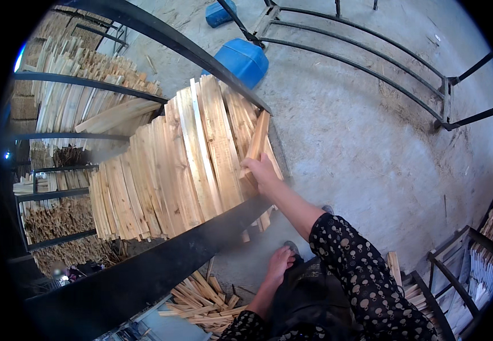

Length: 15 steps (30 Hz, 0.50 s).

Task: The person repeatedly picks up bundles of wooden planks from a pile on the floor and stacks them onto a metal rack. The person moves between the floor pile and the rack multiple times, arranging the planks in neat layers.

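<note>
My right hand [263, 172] is closed around a short wooden strip [258, 136] at the right end of a row of boards. The strip leans, its far end close to the tip of a dark metal bar. To its left, many pale wooden boards [172, 170] lie side by side across a dark metal frame [138, 278]. My left hand [281, 265] hangs low in front of my body, nearer than the frame, its fingers loosely bent and nothing visible in them.
Loose wooden offcuts [206, 304] lie in a heap below the frame. Stacked wood [70, 216] fills racks at the left. Blue plastic containers [243, 61] stand on the concrete floor beyond the boards. A metal rack frame [360, 62] stands far right; another [457, 273] is near right.
</note>
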Each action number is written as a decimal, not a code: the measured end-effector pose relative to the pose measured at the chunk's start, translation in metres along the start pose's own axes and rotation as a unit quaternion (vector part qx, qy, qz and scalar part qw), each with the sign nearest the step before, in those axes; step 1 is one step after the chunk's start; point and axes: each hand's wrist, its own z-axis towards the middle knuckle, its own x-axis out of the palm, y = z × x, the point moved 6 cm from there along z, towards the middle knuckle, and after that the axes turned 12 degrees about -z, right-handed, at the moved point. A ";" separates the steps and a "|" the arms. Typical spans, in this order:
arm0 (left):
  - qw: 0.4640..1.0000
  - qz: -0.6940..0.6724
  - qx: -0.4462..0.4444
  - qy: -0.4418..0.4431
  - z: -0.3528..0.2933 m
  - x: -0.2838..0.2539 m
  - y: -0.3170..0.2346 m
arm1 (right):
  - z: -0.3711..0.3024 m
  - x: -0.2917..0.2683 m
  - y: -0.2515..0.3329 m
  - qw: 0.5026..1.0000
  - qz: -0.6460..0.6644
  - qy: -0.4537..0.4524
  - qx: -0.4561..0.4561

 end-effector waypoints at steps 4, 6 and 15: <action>1.000 0.013 0.002 0.005 0.009 0.001 0.006 | 0.009 0.006 -0.008 0.997 -0.051 -0.049 0.004; 1.000 0.022 0.012 0.000 0.004 -0.003 0.003 | 0.009 0.006 -0.014 0.996 -0.077 -0.053 -0.016; 0.848 0.033 0.480 -0.222 -0.163 -0.043 -0.180 | -0.015 -0.030 -0.055 0.971 -0.229 0.005 -0.075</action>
